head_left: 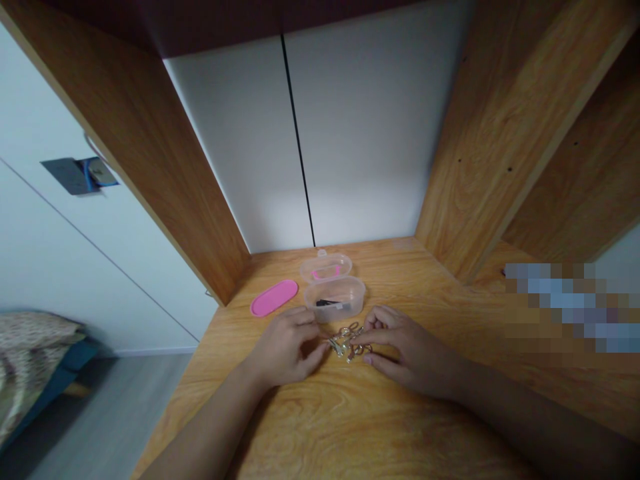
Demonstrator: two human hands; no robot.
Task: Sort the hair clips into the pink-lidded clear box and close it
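A small pile of gold and silver metal clips and rings lies on the wooden desktop between my hands. My left hand rests at the left edge of the pile, thumb and index fingertip close together on a small metal clip. From the right, my right hand reaches over the pile with thumb and index finger apart, fingertips touching the pieces. Just behind the pile stands a clear plastic box, its lid tipped back. Inside the box are thin black pieces.
A pink oval tray or lid lies left of the box. Wooden side panels and a white back panel enclose the desktop. An uncovered wall socket box and patterned bedding are at the left.
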